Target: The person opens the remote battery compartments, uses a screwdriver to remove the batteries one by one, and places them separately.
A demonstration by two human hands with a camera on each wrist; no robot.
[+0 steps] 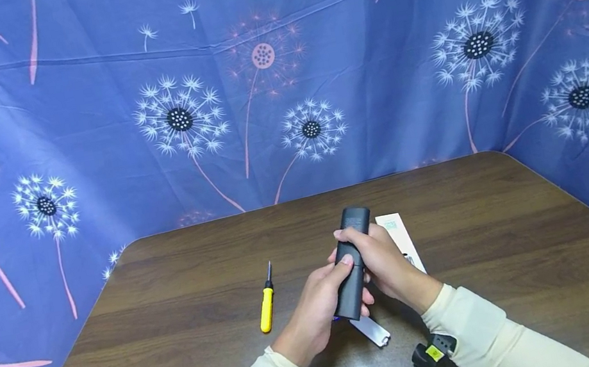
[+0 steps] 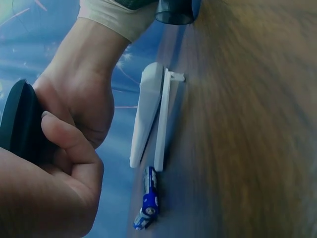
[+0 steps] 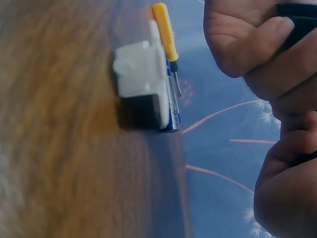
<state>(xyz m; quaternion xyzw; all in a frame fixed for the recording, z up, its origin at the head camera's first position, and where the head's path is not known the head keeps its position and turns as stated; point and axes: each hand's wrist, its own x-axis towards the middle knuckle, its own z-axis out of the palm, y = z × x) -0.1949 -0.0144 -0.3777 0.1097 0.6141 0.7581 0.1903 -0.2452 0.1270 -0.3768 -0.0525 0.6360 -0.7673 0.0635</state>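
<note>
Both hands hold a black remote control (image 1: pixel 351 294) above the table, its long body tilted, with faint print near the far end and a seam across the middle. My left hand (image 1: pixel 312 302) grips the nearer half, the thumb pressed on the surface by the seam. My right hand (image 1: pixel 388 260) grips it farther up, its thumb lying across the top face. In the left wrist view the remote shows only as a dark edge, and much of its underside is hidden by fingers.
A white remote (image 1: pixel 399 236) lies behind the right hand. Below the hands are a white battery cover (image 1: pixel 372 331) and blue batteries (image 2: pixel 150 192). A yellow-handled screwdriver (image 1: pixel 267 308) lies to the left on the wooden table (image 1: pixel 183 358). A blue patterned cloth (image 1: pixel 371 80) hangs behind.
</note>
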